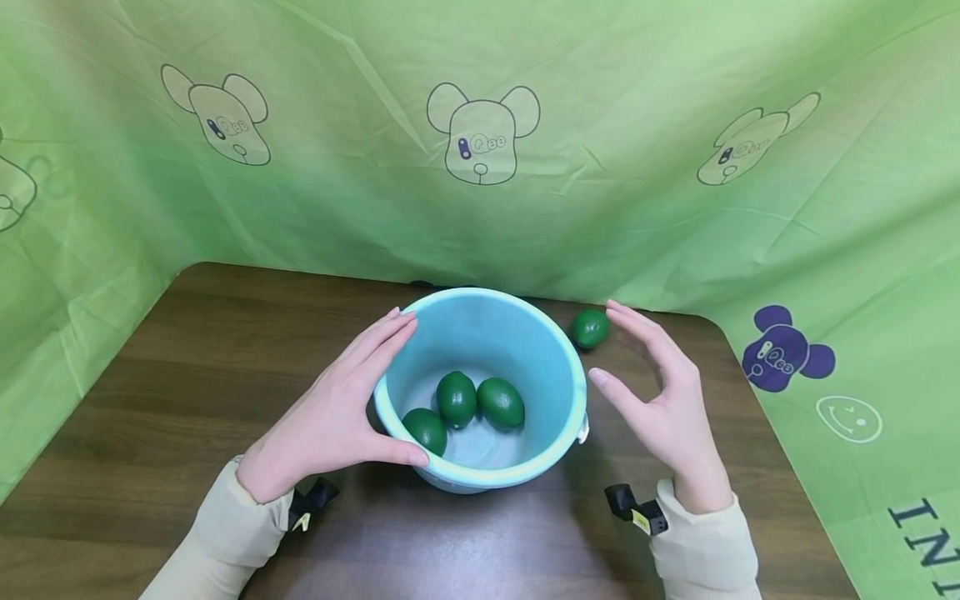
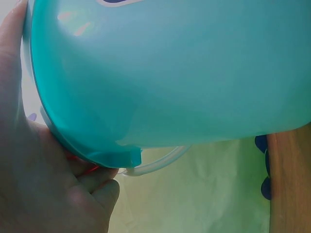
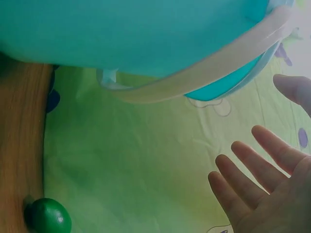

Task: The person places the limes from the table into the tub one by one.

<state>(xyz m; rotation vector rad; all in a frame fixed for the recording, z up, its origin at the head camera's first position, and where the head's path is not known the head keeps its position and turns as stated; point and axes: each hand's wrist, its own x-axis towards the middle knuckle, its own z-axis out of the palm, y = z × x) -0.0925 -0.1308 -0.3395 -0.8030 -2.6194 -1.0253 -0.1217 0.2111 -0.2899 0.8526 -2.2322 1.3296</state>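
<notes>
A light blue bucket (image 1: 480,479) stands on the table with three green limes (image 1: 501,404) at its bottom. My left hand (image 1: 330,408) holds the bucket's left rim, thumb at the front and fingers farther back. In the left wrist view, the smaller fingers curl below the rim of the bucket (image 2: 184,73). To the right of the bucket, my right hand (image 1: 671,400) is held apart from it, fingers spread and nothing in the grasp. Another lime (image 1: 590,329) lies outside the bucket, just left of the right fingertips in the head view.
A brown wooden table (image 1: 225,358) lies beneath. Green printed cloth (image 1: 600,208) hangs round its back and sides. The bucket's pale handle (image 3: 194,73) hangs along its side in the right wrist view. Each wrist wears a small black camera (image 1: 636,510).
</notes>
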